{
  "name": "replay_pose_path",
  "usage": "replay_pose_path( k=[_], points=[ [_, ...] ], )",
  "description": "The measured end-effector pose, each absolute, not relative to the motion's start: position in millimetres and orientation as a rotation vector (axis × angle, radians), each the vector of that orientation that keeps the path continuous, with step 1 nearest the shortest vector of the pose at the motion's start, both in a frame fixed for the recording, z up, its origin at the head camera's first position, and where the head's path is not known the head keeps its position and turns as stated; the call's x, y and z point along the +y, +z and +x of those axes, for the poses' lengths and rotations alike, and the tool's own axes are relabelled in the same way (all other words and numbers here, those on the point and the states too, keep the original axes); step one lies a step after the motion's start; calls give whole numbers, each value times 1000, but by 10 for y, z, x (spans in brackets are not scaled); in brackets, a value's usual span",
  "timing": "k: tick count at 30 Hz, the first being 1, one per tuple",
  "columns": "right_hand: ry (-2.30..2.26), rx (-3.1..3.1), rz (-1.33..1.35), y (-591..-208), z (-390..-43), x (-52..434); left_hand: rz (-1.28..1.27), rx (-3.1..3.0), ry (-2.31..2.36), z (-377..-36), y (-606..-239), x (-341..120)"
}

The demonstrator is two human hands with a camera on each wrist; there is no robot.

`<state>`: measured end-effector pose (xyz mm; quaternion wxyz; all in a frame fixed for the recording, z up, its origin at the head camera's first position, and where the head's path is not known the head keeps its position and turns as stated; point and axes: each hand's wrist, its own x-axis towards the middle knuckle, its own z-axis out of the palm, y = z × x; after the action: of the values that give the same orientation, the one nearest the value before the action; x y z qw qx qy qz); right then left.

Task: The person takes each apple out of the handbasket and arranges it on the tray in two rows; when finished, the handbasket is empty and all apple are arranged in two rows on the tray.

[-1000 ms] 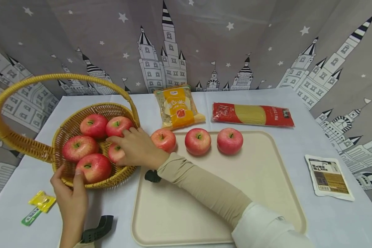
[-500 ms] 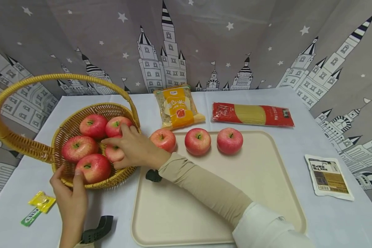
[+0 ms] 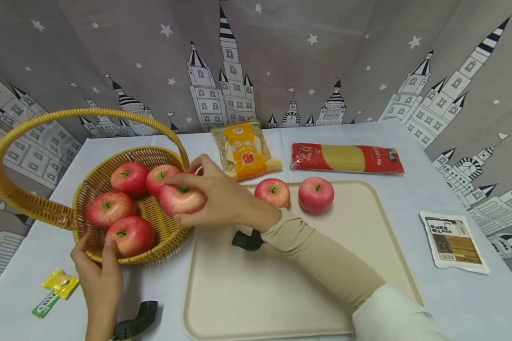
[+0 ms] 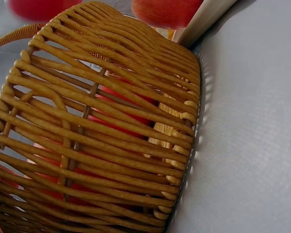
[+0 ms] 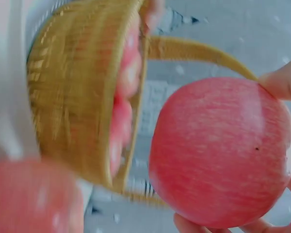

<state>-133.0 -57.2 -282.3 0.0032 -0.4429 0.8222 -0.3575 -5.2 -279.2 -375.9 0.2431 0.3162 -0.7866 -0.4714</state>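
My right hand grips a red apple in the air over the right rim of the woven basket. In the right wrist view the apple fills much of the picture, with fingers around it. My left hand holds the near rim of the basket, its thumb beside an apple. Several apples lie in the basket, among them a speckled one. On the beige tray two apples show, one in the middle and one to the right. My right hand and forearm hide part of the tray.
Behind the tray lie an orange bag of grain and a red noodle packet. A white pouch is at the right. Small yellow and green wrappers lie at the left. The basket's tall handle arches up.
My right hand has lifted an apple out of the basket and moved right, up over its rim. It now covers the tray's left apple. My left hand stays on the rim.
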Motion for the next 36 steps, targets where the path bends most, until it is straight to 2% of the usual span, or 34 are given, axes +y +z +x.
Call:
replay_pose_path(
  k=[10, 19, 27, 36],
  points=[
    [-1330, 2783, -911, -2834, -1667, 767, 818, -2135, -1288, -65, -3756, -2788],
    [-1194, 2983, -434, -3179, -1711, 1919, 828, -2110, -1272, -33, -3782, -2802],
    [-1016, 2976, -425, -3555, -1639, 2299, 829, -2095, -1272, -35, -3783, -2792],
    [-990, 2918, -481, -3620, -1525, 2361, 813, -2102, -1276, -56, -3796, -2775]
  ],
)
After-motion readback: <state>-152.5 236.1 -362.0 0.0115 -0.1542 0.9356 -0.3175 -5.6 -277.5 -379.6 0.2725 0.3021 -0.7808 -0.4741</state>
